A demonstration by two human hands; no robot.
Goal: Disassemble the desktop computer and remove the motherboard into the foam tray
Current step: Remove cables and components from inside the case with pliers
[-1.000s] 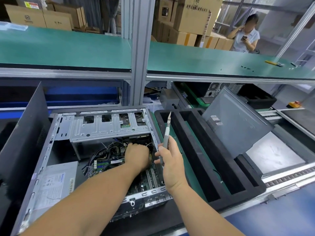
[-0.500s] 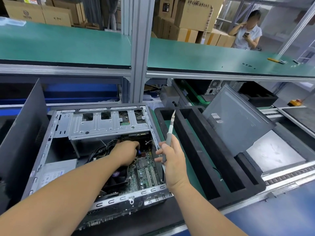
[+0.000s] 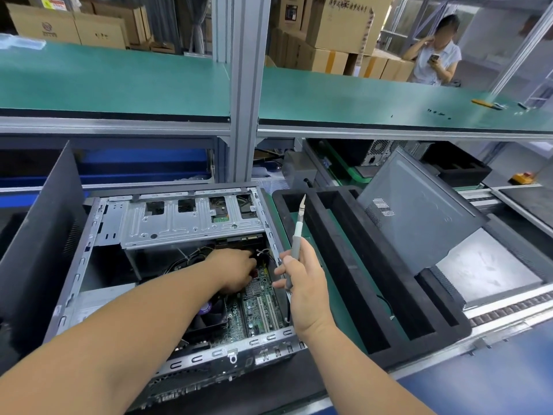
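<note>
The left hand (image 3: 236, 272) reaches deep inside the open computer case (image 3: 74, 283), fingers hidden. The right hand (image 3: 305, 283) grips a knife (image 3: 296, 238) above the case edge, beside the foam tray (image 3: 359, 283).

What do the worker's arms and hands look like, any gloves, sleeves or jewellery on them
Both forearms are bare as far as the frame shows, with no sleeves in view. The left hand and the right hand wear no gloves. No watch, wristband or ring is visible on either.
</note>
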